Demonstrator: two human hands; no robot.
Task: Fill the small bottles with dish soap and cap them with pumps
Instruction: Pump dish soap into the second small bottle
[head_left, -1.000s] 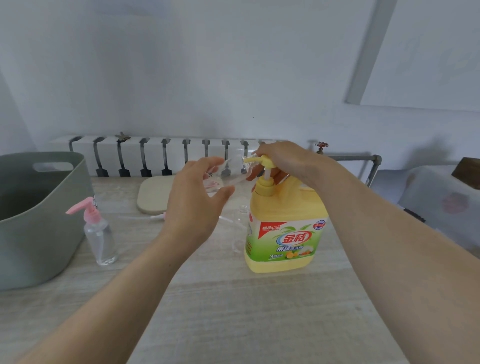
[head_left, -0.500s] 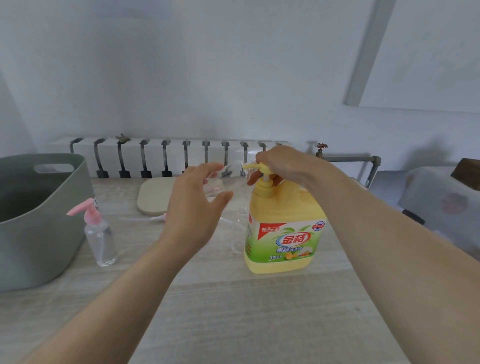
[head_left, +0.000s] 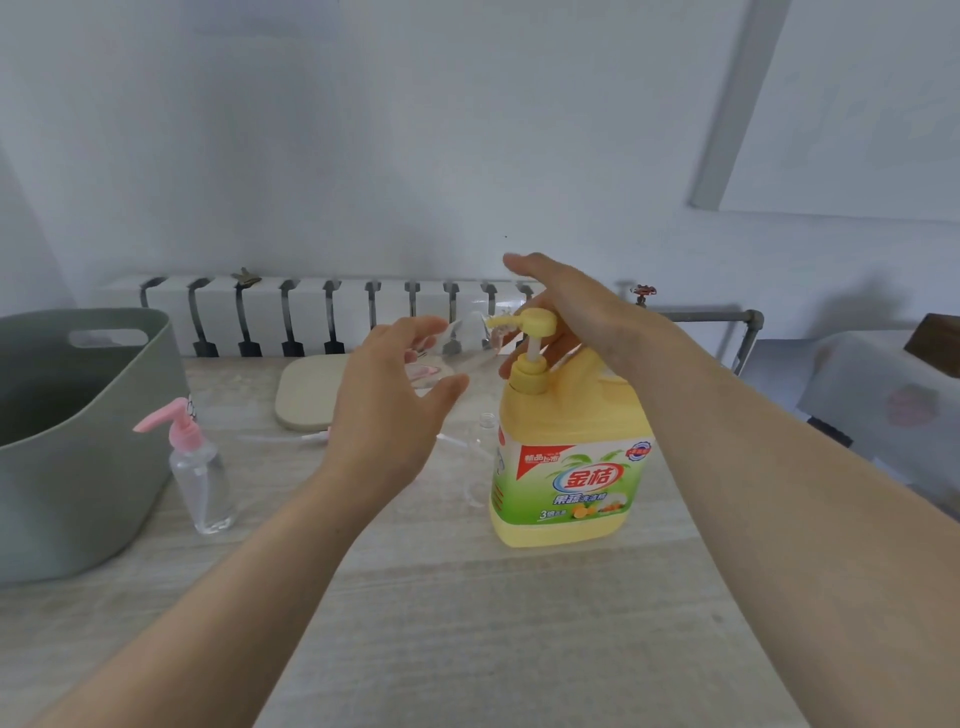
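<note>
A big yellow dish soap jug (head_left: 566, 467) stands on the table, its yellow pump head (head_left: 537, 322) raised. My right hand (head_left: 576, 306) hovers over the back of the pump head with fingers stretched out and the thumb below beside the pump stem. My left hand (head_left: 389, 405) grips a small clear bottle (head_left: 457, 353), tilted with its mouth at the pump's nozzle. A second open clear bottle (head_left: 485, 447) stands just left of the jug. A small bottle capped with a pink pump (head_left: 200, 467) stands further left.
A grey-green plastic basket (head_left: 78, 441) fills the left side. A beige board (head_left: 311, 389) lies at the back near the white radiator (head_left: 311, 312). A loose pump with its tube (head_left: 306, 439) lies on the table behind my left hand.
My right hand pressed the pump head down half a second ago; now its fingers have lifted and straightened and the pump head has risen. My left hand still holds the bottle at the nozzle.
</note>
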